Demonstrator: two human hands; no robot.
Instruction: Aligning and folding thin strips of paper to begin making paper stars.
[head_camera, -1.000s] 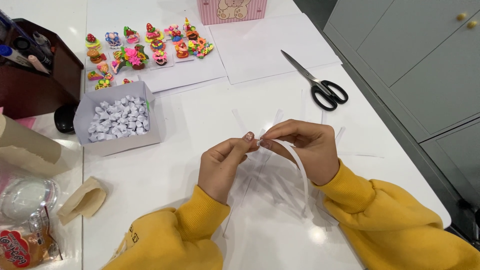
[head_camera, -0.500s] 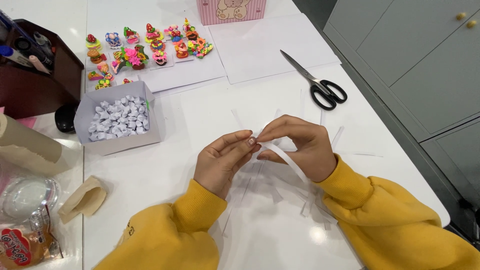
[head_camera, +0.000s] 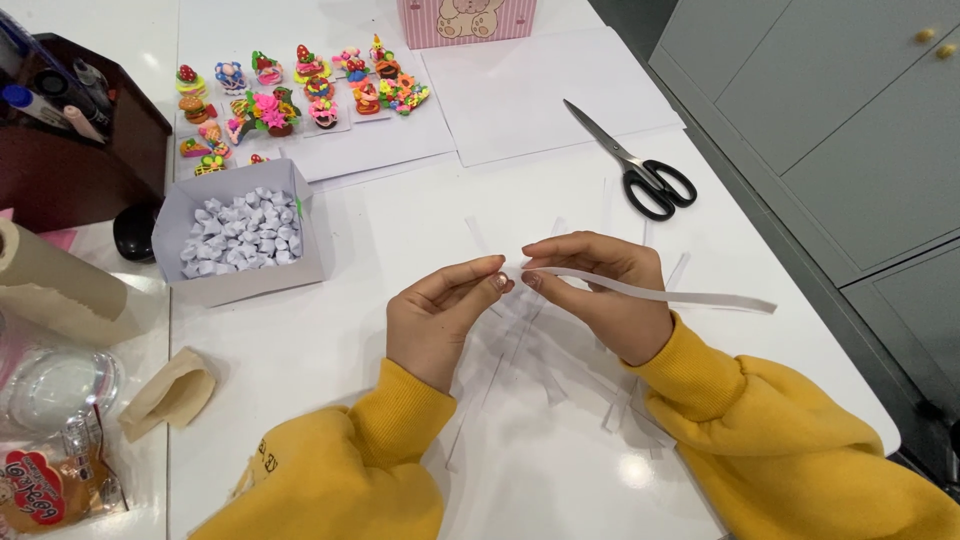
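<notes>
My left hand (head_camera: 440, 315) and my right hand (head_camera: 605, 290) meet over the middle of the white table (head_camera: 400, 240), both pinching one end of a long white paper strip (head_camera: 680, 295). The strip trails to the right past my right wrist. Several more loose white strips (head_camera: 540, 365) lie on the table under and around my hands. Both arms are in yellow sleeves.
A grey paper box (head_camera: 245, 285) of small white folded stars stands left of my hands. Black-handled scissors (head_camera: 640, 170) lie at the back right. Colourful miniature sweets (head_camera: 300, 95) rest on white sheets. A dark pen holder (head_camera: 90, 160), brown tape roll (head_camera: 60, 280) and pink box (head_camera: 465, 20) are around.
The strip, which curved down in a loop by my right hand, now stretches out flat to the right. My hands have drawn slightly apart and lowered.
</notes>
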